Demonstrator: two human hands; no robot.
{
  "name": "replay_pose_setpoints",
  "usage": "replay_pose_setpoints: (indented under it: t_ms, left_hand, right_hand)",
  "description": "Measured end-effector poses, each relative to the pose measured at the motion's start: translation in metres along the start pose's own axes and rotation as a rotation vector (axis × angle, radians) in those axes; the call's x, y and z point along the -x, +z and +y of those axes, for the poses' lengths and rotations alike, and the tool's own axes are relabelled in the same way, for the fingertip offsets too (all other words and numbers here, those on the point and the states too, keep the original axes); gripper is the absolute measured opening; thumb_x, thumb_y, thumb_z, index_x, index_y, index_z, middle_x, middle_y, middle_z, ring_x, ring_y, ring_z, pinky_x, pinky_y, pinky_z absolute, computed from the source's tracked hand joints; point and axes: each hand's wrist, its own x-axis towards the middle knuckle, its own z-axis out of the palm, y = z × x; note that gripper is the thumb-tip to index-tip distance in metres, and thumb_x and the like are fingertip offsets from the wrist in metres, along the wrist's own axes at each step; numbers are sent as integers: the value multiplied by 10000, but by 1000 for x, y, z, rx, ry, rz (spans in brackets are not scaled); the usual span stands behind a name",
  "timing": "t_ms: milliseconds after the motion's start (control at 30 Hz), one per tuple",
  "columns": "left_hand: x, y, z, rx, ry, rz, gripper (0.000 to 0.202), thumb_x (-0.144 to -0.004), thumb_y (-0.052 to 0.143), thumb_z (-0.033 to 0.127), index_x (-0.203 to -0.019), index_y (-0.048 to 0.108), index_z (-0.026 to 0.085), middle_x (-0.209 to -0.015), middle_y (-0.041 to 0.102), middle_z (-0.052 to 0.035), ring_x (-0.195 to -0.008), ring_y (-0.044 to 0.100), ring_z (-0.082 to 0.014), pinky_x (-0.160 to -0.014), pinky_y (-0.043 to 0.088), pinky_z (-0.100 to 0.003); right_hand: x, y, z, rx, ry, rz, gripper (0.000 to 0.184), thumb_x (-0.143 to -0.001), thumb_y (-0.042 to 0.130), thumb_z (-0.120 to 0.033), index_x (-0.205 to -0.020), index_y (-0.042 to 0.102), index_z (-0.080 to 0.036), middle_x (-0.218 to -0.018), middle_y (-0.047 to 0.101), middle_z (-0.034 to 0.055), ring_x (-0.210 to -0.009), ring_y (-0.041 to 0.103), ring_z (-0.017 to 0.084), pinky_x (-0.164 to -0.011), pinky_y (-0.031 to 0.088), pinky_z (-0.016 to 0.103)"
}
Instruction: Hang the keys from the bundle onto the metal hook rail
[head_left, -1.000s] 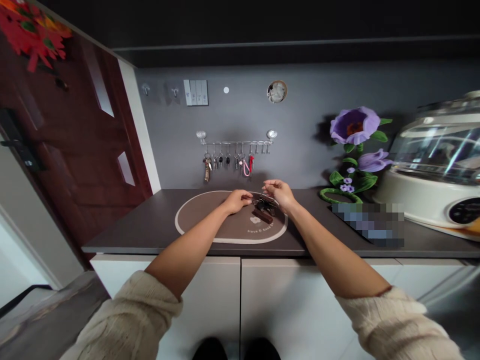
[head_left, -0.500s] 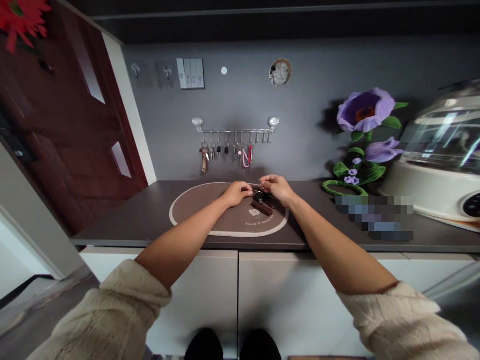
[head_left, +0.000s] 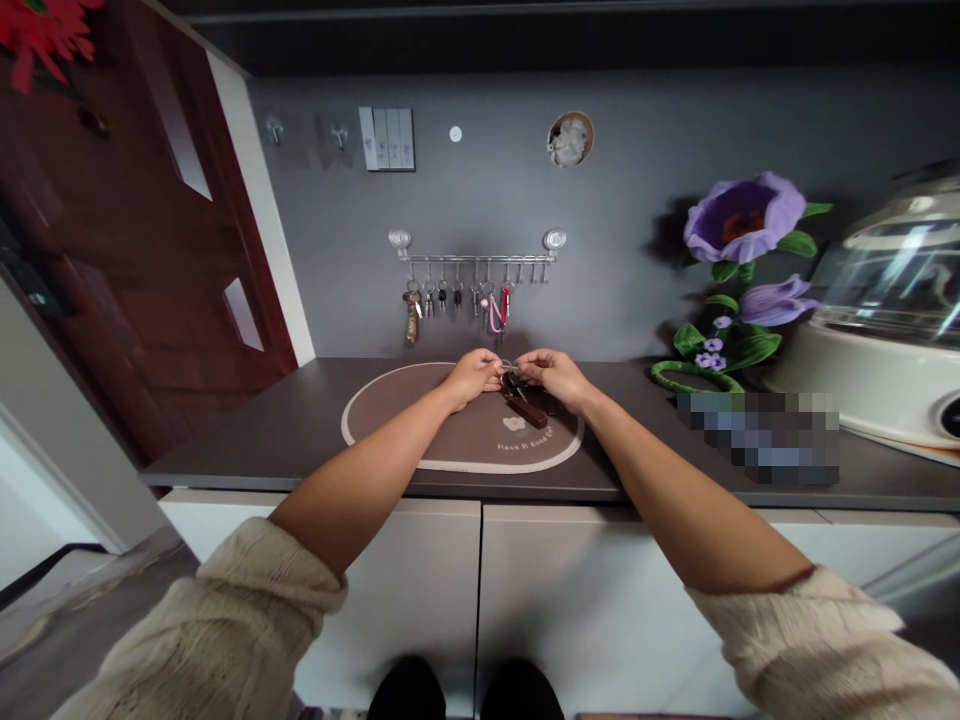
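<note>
Currently pinching a metal key ring (head_left: 508,366) from two sides over the rear part of an oval brown mat (head_left: 390,420): on one side with thumb and fingertips of the left hand (head_left: 474,378), on the other with thumb and fingertips of the right hand (head_left: 559,380). Just below the ring, between both hands, showing dark keys (head_left: 515,385) and a brown bar-shaped fob (head_left: 527,411), slanted down to the right near a printed white flower (head_left: 514,424). Cannot tell about contact between fob and mat. Can see beneath the mat a dark countertop (head_left: 247,420), above white cabinet doors (head_left: 562,590). On the grey wall (head_left: 622,250) behind, can make out a hook rail (head_left: 480,259) with several hanging key sets (head_left: 457,296), including one with a brown tag (head_left: 412,325), another with a pink strap (head_left: 495,318), another with a red carabiner (head_left: 505,305). Well to the right, can see a plush purple flower (head_left: 746,218) with green leaves, beside a white appliance (head_left: 877,370) with a transparent upper part. At far left, can see a dark red door (head_left: 127,250).
</note>
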Motion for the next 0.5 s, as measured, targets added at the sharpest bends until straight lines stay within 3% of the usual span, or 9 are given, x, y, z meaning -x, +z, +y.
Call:
replay_pose_setpoints:
  t_ms: [267, 500]
  left_hand:
    - [-2, -4, 2, 31, 15, 12, 142, -737, 529, 253, -790, 457, 142, -707, 588, -24, -578, 580, -90, -696, 477, -345]
    - [-2, -7, 3, 38, 79, 12, 244, -690, 574, 306, -845, 510, 128, -776, 616, -57, -594, 572, -86, -650, 476, -291]
  right_hand:
    - [3, 3, -4, 25, -40, -53, 140, -632, 613, -248, -736, 592, -157, -688, 605, 6, -593, 513, 76, -601, 399, 215]
    - [4, 5, -6, 36, -56, -60, 199, -611, 633, -288, -761, 605, -161, -721, 605, 2, -607, 510, 71, -607, 392, 213]
